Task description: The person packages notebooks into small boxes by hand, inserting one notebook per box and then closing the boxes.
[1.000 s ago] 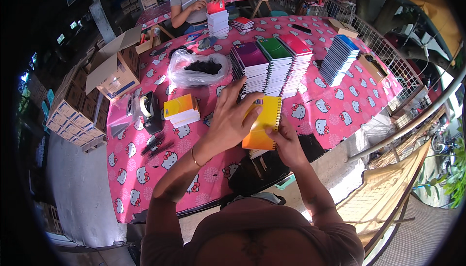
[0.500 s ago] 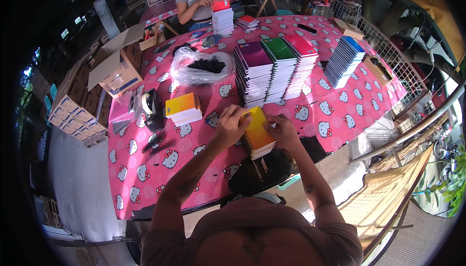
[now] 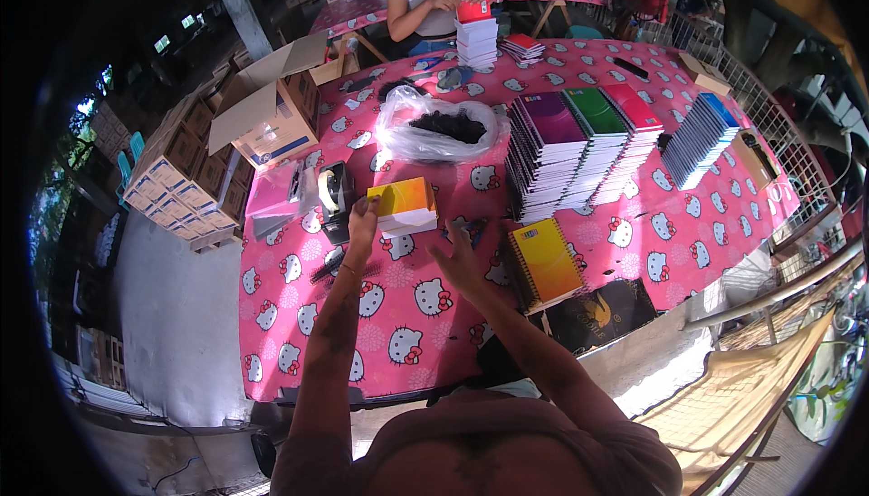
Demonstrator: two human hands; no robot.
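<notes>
A short stack of pads with yellow-orange covers sits on the table in front of me. My left hand is at its left end, fingers closed on the corner of the top pad. My right hand hovers just right of the stack, fingers apart and holding nothing. To the right of that hand, a yellow spiral notebook lies on top of others near the table's front edge, untouched. Behind it rise tall stacks of spiral notebooks with purple, green and red covers.
A tape dispenser stands left of the pads. Beyond lies a clear plastic bag of black pieces. Blue notebooks lean at the right. Cartons are piled at the left. Across the table, a person handles red-covered pads.
Both hands have let go of the yellow spiral notebook, which now lies at the front edge. They have moved left to the yellow-orange pads. The view has shifted left.
</notes>
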